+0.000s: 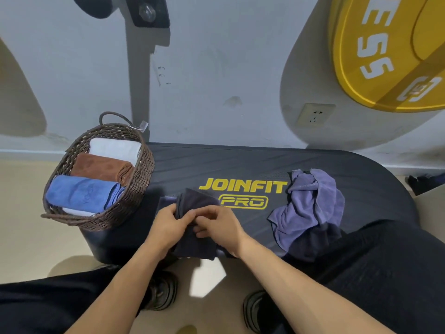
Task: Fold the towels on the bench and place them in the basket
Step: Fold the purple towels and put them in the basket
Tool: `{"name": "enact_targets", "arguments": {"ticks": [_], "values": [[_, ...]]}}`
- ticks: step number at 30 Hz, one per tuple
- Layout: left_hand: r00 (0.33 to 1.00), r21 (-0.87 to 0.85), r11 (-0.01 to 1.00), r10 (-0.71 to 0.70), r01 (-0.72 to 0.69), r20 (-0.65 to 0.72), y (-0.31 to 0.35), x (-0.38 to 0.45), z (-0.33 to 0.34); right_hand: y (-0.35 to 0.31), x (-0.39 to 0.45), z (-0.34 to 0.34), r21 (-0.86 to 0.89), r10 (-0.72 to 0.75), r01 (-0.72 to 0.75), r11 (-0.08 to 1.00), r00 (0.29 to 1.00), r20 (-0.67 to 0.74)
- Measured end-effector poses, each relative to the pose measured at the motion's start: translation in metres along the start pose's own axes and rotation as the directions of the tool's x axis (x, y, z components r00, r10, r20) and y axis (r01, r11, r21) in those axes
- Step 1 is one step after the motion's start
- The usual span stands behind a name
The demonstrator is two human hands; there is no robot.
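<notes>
Wicker basket (142,174), far left on the bench (240,165), holds rolled towels. At the near bench edge, the left hand (168,225) and right hand (220,225) both pinch the dark towel (195,201), fingers curled. It looks soft and light: grip corners or folded edges. The purple towel (310,208) lies crumpled, right.

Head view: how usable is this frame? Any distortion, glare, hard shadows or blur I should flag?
Head view: strong wide-angle bending, the bench edge and wall line curve; soft, even lighting with a hard-edged shadow behind the yellow weight plate; no glare on the basket; the dark towel nearly merges with the bench, so its folds are hard to read; both hands, left and right, look sharp.
</notes>
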State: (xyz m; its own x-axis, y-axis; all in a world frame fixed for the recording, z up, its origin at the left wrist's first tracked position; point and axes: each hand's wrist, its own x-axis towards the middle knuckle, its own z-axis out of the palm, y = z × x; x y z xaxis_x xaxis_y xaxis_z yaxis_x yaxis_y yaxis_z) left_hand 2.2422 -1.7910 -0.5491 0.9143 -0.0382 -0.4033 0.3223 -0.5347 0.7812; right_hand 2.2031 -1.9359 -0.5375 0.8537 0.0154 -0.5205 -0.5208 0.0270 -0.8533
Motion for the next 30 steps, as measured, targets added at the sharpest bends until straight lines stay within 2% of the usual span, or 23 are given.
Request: {"name": "enact_targets", "arguments": {"ticks": [1, 2, 4, 8, 11, 13, 15, 19, 23, 25, 27, 30], "values": [[1.000, 0.028, 0.999, -0.014, 0.014, -0.012, -0.007, 0.003, -0.005, 0.006, 0.003, 0.001, -0.251, -0.088, 0.062, 0.966, 0.992, -0.093], [0.999, 0.062, 0.998, -0.028, 0.030, -0.028, -0.014, 0.006, -0.009, 0.010, 0.004, 0.001, -0.447, -0.185, 0.103, 0.888, 0.973, -0.142], [0.998, 0.118, 0.992, -0.040, 0.047, -0.057, -0.026, 0.014, -0.017, 0.016, 0.006, 0.002, -0.634, -0.291, 0.189, 0.750, 0.955, -0.060], [0.995, 0.144, 0.988, -0.046, 0.058, -0.083, -0.045, 0.028, -0.029, 0.031, 0.015, 0.014, -0.784, -0.307, 0.349, 0.514, 0.928, 0.211], [0.995, 0.214, 0.976, -0.018, 0.038, -0.094, -0.053, 0.032, -0.033, 0.038, 0.019, 0.023, -0.852, -0.312, 0.407, 0.329, 0.899, 0.309], [0.992, 0.285, 0.959, 0.026, 0.010, -0.121, -0.056, 0.033, -0.033, 0.039, 0.020, 0.026, -0.878, -0.309, 0.413, 0.242, 0.891, 0.333], [0.983, 0.338, 0.941, 0.064, -0.003, -0.169, -0.056, 0.032, -0.033, 0.039, 0.022, 0.026, -0.890, -0.308, 0.398, 0.224, 0.895, 0.322], [0.966, 0.382, 0.924, 0.117, -0.021, -0.230, -0.061, 0.033, -0.033, 0.042, 0.022, 0.029, -0.889, -0.322, 0.366, 0.275, 0.906, 0.273], [0.953, 0.411, 0.907, 0.038, 0.093, -0.300, -0.062, 0.032, -0.032, 0.047, 0.021, 0.031, -0.883, -0.337, 0.343, 0.321, 0.912, 0.233], [0.970, 0.474, 0.864, -0.062, 0.170, -0.235, -0.060, 0.032, -0.033, 0.048, 0.022, 0.031, -0.878, -0.343, 0.339, 0.339, 0.913, 0.220], [0.983, 0.556, 0.811, -0.129, 0.180, -0.131, -0.059, 0.031, -0.036, 0.048, 0.022, 0.031, -0.879, -0.349, 0.333, 0.342, 0.913, 0.211], [0.986, 0.581, 0.797, -0.139, 0.166, -0.091, -0.059, 0.028, -0.038, 0.049, 0.021, 0.032, -0.881, -0.336, 0.327, 0.342, 0.918, 0.211]]}}
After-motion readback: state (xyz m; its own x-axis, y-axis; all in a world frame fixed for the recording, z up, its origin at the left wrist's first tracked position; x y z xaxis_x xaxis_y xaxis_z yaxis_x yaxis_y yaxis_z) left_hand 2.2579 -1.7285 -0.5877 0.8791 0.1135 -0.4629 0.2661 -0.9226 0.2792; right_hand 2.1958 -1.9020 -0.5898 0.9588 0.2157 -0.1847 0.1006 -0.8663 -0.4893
